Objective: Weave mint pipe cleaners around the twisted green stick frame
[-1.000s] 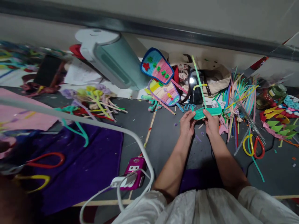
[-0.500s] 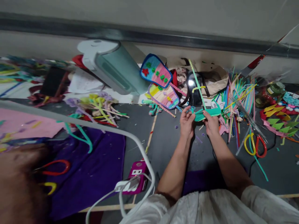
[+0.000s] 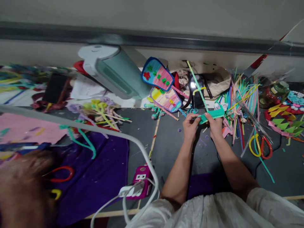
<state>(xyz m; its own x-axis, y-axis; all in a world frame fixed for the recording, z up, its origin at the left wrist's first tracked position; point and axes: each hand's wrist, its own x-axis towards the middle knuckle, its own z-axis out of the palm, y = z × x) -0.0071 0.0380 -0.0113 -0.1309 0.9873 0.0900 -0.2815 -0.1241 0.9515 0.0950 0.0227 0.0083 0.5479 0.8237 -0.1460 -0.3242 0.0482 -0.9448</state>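
Between my two hands is a flat teal craft piece (image 3: 215,114) that looks made of pipe cleaners. My right hand (image 3: 214,125) pinches it near its middle, thumb on top. At its left end, the fingers of my left hand (image 3: 191,125) are closed on the piece's edge. A pale green pipe cleaner (image 3: 197,83) with a yellow crosspiece rises behind the piece; whether it is joined to it I cannot tell. A small blue curled pipe cleaner (image 3: 193,111) shows just beyond my left fingertips.
Red and yellow scissors (image 3: 260,147) and a pipe cleaner bundle (image 3: 247,91) lie right. Decorated fan shapes (image 3: 158,74), a canvas bag (image 3: 220,77) and a teal appliance (image 3: 118,72) stand behind. A white cable (image 3: 140,145) arches over a magenta power strip (image 3: 142,180). Another person's hand (image 3: 28,177) is left.
My left fingers have drawn closer together on the teal piece's left end, and the blue curl now sits apart beyond them. The other person's hand has shifted slightly.
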